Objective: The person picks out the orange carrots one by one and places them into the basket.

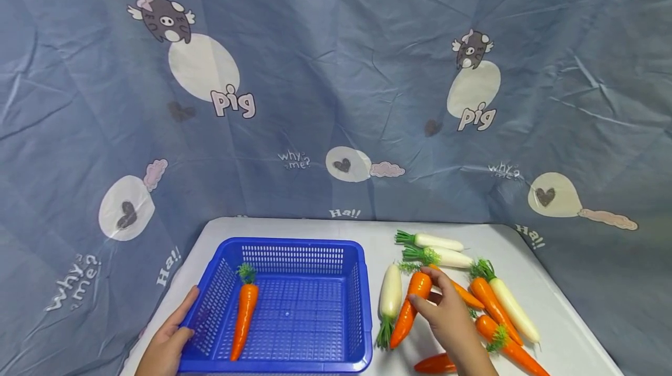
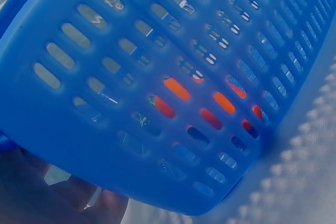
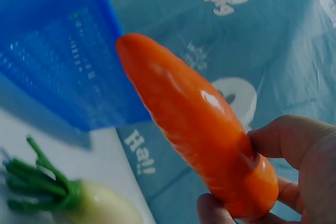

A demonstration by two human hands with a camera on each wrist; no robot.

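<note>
My right hand (image 1: 450, 316) pinches an orange carrot (image 1: 411, 310) near its thick end, right of the blue basket. In the right wrist view, the thumb presses one side of the carrot (image 3: 184, 124) and fingers curl round the other; its tapered tip points towards the basket. The left hand (image 1: 165, 341) holds the left rim of the blue plastic basket (image 1: 294, 242). From the left wrist, some fingers show at the basket's edge, partly hidden. Inside the basket lies one carrot (image 1: 244, 320) with a green top, against the left part of the floor.
Beside the basket lies a white radish (image 1: 391, 291), leaves towards me. Two more radishes (image 1: 446, 257) are at the back right. Further right are another radish (image 1: 514, 309) and several carrots (image 1: 496, 309) on the white table (image 1: 556, 329). A patterned blue cloth (image 1: 336, 102) hangs behind.
</note>
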